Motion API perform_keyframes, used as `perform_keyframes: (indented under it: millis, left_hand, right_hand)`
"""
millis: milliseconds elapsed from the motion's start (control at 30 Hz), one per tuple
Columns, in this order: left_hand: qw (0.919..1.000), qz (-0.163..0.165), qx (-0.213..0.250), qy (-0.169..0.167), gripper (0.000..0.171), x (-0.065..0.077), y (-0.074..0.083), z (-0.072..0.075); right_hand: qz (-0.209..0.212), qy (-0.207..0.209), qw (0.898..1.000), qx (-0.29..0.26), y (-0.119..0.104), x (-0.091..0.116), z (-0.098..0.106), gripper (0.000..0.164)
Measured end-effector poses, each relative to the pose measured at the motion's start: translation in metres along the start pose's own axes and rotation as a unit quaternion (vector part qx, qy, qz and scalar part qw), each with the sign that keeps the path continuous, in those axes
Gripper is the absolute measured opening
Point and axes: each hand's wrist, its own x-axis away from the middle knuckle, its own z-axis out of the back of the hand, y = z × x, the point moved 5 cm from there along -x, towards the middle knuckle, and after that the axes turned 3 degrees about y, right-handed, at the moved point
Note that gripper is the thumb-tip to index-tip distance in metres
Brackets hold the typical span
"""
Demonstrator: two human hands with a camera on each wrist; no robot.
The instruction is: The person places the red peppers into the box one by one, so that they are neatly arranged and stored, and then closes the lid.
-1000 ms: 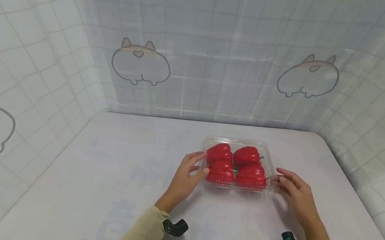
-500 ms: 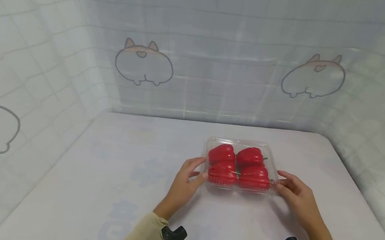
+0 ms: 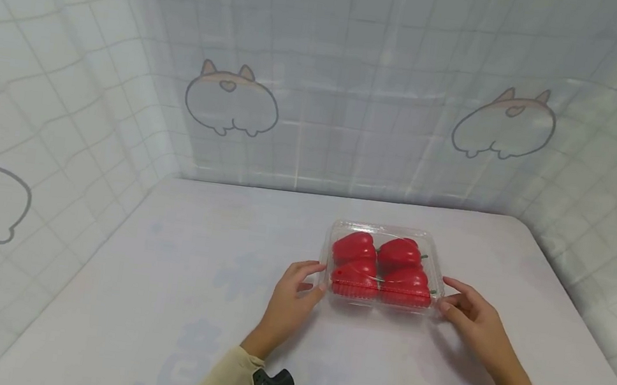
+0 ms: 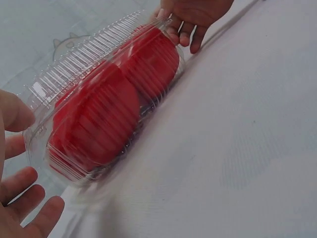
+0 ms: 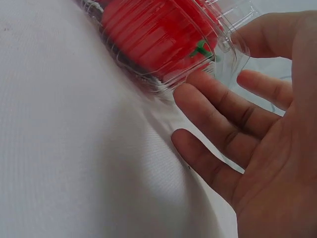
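A clear plastic clamshell box [image 3: 382, 230] with ribbed walls stands on the table in the head view, its lid down. Inside lie several red bell peppers [image 3: 405, 285], glossy, some with a green stem showing. At the box's left side is my left hand [image 3: 285, 308]; its thumb and forefinger lie at the rim and the other fingers spread loosely. My right hand [image 3: 479, 326] is at the right front corner. In the right wrist view, its thumb [image 5: 270, 34] touches the clear rim, while the rather straight fingers extend beside and below the box.
White cloth covers the table [image 3: 208, 257]. A gridded curtain [image 3: 355, 95] with printed cartoon shapes closes off the back and sides. Dark wrist-worn devices [image 3: 273, 383] sit at both cuffs.
My right hand has come in from slightly apart to the box's right corner. My left hand has slid a little nearer to me along the left side. The box stays almost in place.
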Motion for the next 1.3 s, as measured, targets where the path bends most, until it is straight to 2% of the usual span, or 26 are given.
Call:
perform_keyframes:
  millis: [267, 467, 767, 1000, 1300]
  left_hand:
    - [0.9995, 0.03, 0.008, -0.01, 0.035, 0.001, -0.004, -0.003]
    - [0.9992, 0.032, 0.009, -0.022, 0.035, 0.001, -0.006, -0.004]
    - [0.997, 0.035, 0.048, -0.05, 0.038, 0.002, -0.009, -0.006]
    - [0.9964, 0.032, 0.065, -0.044, 0.037, 0.003, -0.01, -0.006]
    - [0.9949, 0.035, 0.087, -0.036, 0.037, 0.004, -0.009, -0.007]
  right_hand:
    - [0.016, 0.008, 1.0, -0.022, 0.002, 0.002, -0.002, 0.051]
    - [0.013, 0.008, 1.0, -0.018, 0.005, 0.003, -0.003, 0.051]
    - [0.02, 0.005, 1.0, -0.023, 0.007, 0.001, -0.007, 0.05]
    - [0.037, 0.017, 0.999, -0.016, 0.002, 0.002, -0.007, 0.048]
    - [0.044, 0.004, 0.997, -0.06, -0.002, 0.003, -0.006, 0.044]
